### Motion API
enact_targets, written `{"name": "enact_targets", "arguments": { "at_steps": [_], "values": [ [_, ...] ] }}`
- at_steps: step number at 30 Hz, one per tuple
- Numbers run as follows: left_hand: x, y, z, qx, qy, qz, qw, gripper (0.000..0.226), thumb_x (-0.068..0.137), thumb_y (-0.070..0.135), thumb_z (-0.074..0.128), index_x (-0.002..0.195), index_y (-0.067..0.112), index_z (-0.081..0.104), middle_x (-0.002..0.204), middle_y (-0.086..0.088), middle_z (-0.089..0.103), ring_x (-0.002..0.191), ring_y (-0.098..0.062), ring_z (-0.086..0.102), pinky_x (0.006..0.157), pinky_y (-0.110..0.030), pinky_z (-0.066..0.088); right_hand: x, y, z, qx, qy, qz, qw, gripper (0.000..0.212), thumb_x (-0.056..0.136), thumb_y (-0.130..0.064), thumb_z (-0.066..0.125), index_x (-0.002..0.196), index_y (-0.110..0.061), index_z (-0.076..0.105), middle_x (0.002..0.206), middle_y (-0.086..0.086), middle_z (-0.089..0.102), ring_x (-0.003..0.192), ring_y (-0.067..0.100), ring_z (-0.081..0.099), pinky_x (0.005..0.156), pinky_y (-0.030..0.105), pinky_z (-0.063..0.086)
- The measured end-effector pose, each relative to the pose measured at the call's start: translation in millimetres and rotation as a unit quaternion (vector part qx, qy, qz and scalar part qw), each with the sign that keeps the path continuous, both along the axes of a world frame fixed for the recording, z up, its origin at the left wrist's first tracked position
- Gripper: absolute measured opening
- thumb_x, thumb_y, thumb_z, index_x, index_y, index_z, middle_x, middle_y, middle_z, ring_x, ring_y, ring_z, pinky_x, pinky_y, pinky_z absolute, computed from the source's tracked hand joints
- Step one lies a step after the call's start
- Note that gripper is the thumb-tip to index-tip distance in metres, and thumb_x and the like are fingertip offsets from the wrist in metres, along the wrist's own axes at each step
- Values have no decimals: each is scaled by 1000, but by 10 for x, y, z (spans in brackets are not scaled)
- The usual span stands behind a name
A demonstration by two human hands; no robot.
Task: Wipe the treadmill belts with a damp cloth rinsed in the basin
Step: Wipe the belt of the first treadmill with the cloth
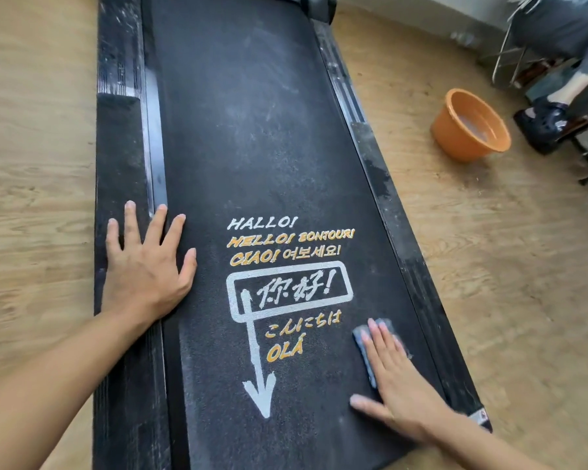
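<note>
Wood flooring (489, 266) surrounds the treadmill belt (252, 130). Your right hand (398, 378), fingers straight, presses the grey cloth (362, 339) by its right edge. Your left hand (143, 266) lies flat across its left edge. The orange basin (455, 144) stands on the floor beyond the right edge.

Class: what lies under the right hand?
A blue-grey cloth, pressed flat against the treadmill belt by the right hand. Only its edges show; its middle is covered.

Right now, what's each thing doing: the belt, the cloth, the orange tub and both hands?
Treadmill belt: dusty, with grey streaks.
Cloth: lying flat on the belt, pressed down.
Right hand: flat on top of the cloth, fingers straight.
Left hand: flat, fingers spread over the belt's left edge.
Basin: upright on the floor, water inside.
</note>
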State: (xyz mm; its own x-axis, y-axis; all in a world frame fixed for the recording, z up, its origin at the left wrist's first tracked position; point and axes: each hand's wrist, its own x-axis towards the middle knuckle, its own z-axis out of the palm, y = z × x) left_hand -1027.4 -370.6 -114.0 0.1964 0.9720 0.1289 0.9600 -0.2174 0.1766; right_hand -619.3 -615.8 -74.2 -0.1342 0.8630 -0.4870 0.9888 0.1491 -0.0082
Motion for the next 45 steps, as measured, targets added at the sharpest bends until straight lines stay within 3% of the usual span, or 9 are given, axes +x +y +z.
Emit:
{"name": "enact_targets", "arguments": {
  "at_steps": [3, 8, 14, 18, 21, 28, 35, 41, 45],
  "values": [
    [4, 5, -32, 0, -2, -2, 1000, 71, 99, 55, 31, 159, 20, 43, 168, -11, 36, 157, -50, 12, 125, -63, 7, 106, 936, 10, 18, 8, -65, 998, 110, 93, -87, 27, 163, -17, -21, 168, 6, -35, 155, 23, -33, 130, 45, -9],
    [-44, 4, -61, 0, -4, -9, 1000, 69, 100, 54, 28, 160, 21, 40, 169, -10, 34, 157, -50, 11, 125, -63, 7, 288, 2107, 43, 40, 41, -136, 989, 108, 90, -85, 25, 166, -17, -12, 173, 5, -22, 159, 20, -22, 131, 48, -2],
    [-33, -14, -44, 1, -12, -6, 1000, 67, 100, 50, 29, 158, 20, 41, 167, -11, 36, 157, -50, 13, 125, -64, 8, 394, 361, 107, 36, 38, -48, 997, 97, 100, -72, 32, 165, -18, -14, 171, 1, -28, 157, 14, -27, 130, 34, -7],
    [-11, -7, -46, 10, -13, -2, 1000, 66, 100, 49, 30, 158, 20, 43, 167, -11, 37, 156, -51, 15, 124, -64, 9, 573, -56, 363, -5, 109, -13, 994, 74, 100, -20, 55, 166, -19, 23, 175, -6, 7, 161, 7, 2, 128, 22, 6],
    [-23, 3, -54, 8, -15, -3, 1000, 66, 99, 48, 31, 158, 20, 43, 167, -11, 37, 155, -51, 16, 124, -65, 11, 665, 254, 409, 36, 132, -23, 990, 57, 89, -10, 66, 141, -28, 52, 142, -18, 49, 140, 4, 37, 119, 19, 27],
    [-14, -2, -20, 4, -9, 3, 1000, 65, 99, 47, 32, 157, 21, 46, 167, -7, 39, 157, -48, 17, 124, -63, 11, 628, 1087, 555, -23, 139, -94, 985, 27, 77, -7, 64, 79, -32, 55, 80, -9, 60, 77, 7, 56, 67, 32, 47],
    [-14, 9, -49, 7, 2, 3, 1000, 65, 99, 48, 31, 157, 23, 45, 167, -6, 39, 157, -46, 18, 125, -62, 12, 602, 2226, 720, 291, 245, -240, 893, 27, 87, 3, 60, 96, -22, 55, 126, -6, 70, 111, 15, 68, 85, 19, 50],
    [-24, 9, -75, 21, 6, 4, 1000, 65, 99, 49, 32, 156, 21, 48, 165, -8, 42, 156, -47, 20, 124, -63, 16, 377, 2185, 44, 250, 92, -211, 940, 33, 93, -50, 53, 111, -23, 52, 119, 2, 58, 122, 28, 49, 98, 46, 43],
    [-15, 38, -88, 16, 13, 3, 1000, 66, 100, 50, 32, 156, 20, 49, 166, -8, 41, 157, -48, 19, 124, -64, 15, 386, 2444, -67, 211, 63, -230, 948, 80, 105, -67, 30, 163, -12, 25, 173, 5, 15, 160, 23, 7, 128, 45, 12]
  ]
}}
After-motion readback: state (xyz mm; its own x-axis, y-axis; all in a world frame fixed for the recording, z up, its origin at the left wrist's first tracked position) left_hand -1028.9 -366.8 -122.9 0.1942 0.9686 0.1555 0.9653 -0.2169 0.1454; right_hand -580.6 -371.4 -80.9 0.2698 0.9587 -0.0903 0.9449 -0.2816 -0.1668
